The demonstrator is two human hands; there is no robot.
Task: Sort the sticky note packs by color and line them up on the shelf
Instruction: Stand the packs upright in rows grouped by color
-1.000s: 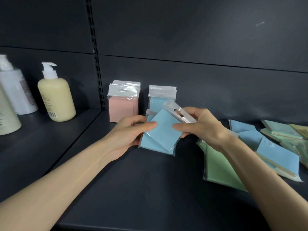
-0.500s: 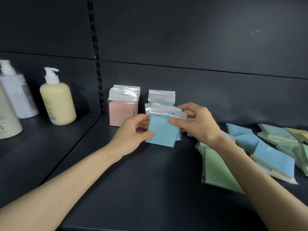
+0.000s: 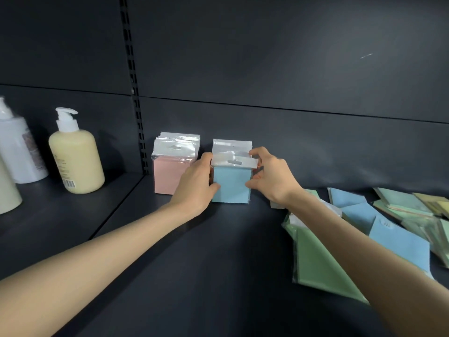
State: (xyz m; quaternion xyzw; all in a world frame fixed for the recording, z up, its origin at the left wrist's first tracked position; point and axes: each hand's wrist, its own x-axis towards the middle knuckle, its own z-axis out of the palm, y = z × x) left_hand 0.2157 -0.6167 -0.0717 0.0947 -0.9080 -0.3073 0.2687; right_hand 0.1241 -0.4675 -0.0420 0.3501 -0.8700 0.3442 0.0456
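Blue sticky note packs stand upright on the dark shelf, in front of another blue pack against the back wall. My left hand grips their left edge and my right hand grips their right edge and clear header. A row of pink packs stands just to the left, partly hidden by my left hand. Loose packs lie flat on the right: a green pack, blue packs and further green and yellow ones.
A cream pump bottle and a white pump bottle stand on the neighbouring shelf at the left, past a slotted upright. The shelf's back wall rises close behind the packs.
Both hands carried the blue packs from a tilted hold in front of me back to the wall and stood them upright in front of the blue pack there.
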